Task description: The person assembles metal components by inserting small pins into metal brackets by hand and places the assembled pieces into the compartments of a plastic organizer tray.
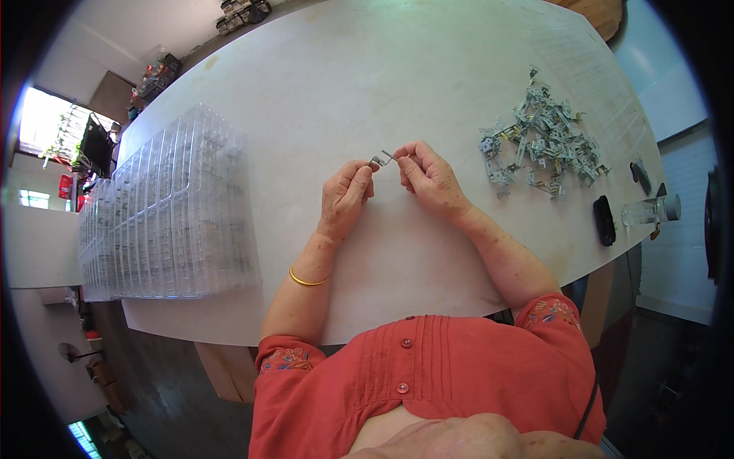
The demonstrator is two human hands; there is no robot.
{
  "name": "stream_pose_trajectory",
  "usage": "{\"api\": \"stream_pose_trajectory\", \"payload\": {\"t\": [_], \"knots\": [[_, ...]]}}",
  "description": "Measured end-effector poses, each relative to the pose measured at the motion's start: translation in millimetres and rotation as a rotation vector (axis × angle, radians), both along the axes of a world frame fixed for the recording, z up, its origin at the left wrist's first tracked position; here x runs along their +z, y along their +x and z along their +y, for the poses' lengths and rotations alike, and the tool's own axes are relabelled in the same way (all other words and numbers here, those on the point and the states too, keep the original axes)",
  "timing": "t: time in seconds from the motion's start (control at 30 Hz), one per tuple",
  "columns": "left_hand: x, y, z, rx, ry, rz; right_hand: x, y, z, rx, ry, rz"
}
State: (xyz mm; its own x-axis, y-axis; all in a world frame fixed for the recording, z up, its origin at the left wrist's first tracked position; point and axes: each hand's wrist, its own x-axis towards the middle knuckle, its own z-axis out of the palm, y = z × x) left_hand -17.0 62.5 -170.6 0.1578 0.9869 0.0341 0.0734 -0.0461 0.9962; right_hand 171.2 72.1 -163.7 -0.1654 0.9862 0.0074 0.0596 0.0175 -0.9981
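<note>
Over the middle of the white table (306, 92), my two hands come close together with fingers pinched. My left hand (346, 197) grips a small curved metal part (377, 161) between thumb and fingertips. Between the thumb and forefinger of my right hand (433, 183) is a thin grey metal piece (389, 155), angled toward the left hand. The two bits meet or nearly touch; I cannot tell whether they are joined. To the right lies a loose heap of small grey metal parts (547, 138), some with yellowish pieces.
A tall stack of clear plastic trays (183, 206) fills the table's left side. At the right edge are a black case (604, 220), a clear bottle (646, 211) lying on its side and a dark tool (641, 177). Clear plastic sheets or trays (589, 61) lie at the far right.
</note>
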Motion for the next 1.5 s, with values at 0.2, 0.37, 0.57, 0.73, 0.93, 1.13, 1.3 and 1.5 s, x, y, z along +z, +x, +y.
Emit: {"api": "stream_pose_trajectory", "payload": {"t": [0.2, 0.37, 0.57, 0.73, 0.93, 1.13, 1.3, 1.5], "knots": [[7.0, 1.8, -1.8, -0.038, 0.027, 0.059, 3.2, 10.5, 5.6, 0.203, -0.277, 0.316], [8.0, 1.4, -2.5, -0.082, 0.032, 0.109, 6.9, 13.1, 6.4, 0.218, -0.419, 0.426], [5.4, 0.8, -3.0, -0.176, 0.105, 0.15, 9.9, 10.9, 3.8, 0.122, -0.321, 0.255], [8.5, 0.5, -2.5, -0.179, -0.147, -0.038, 2.3, 12.7, 7.2, 0.002, -0.046, 0.309], [15.3, -2.8, 3.0, -0.097, -0.242, -0.118, 2.8, 10.3, 3.7, 0.136, 0.294, 0.18], [15.8, -7.6, 7.3, -0.192, -0.264, -0.161, 1.6, 7.5, 1.6, 0.183, 0.342, 0.149], [8.9, -12.5, 10.9, -0.28, -0.325, -0.551, -0.9, 9.8, 7.4, 0.101, 0.089, 0.37], [5.9, 7.3, 4.3, -0.148, 0.064, -0.279, -6.9, 12.9, 12.2, -0.013, -0.17, 0.73]]}}
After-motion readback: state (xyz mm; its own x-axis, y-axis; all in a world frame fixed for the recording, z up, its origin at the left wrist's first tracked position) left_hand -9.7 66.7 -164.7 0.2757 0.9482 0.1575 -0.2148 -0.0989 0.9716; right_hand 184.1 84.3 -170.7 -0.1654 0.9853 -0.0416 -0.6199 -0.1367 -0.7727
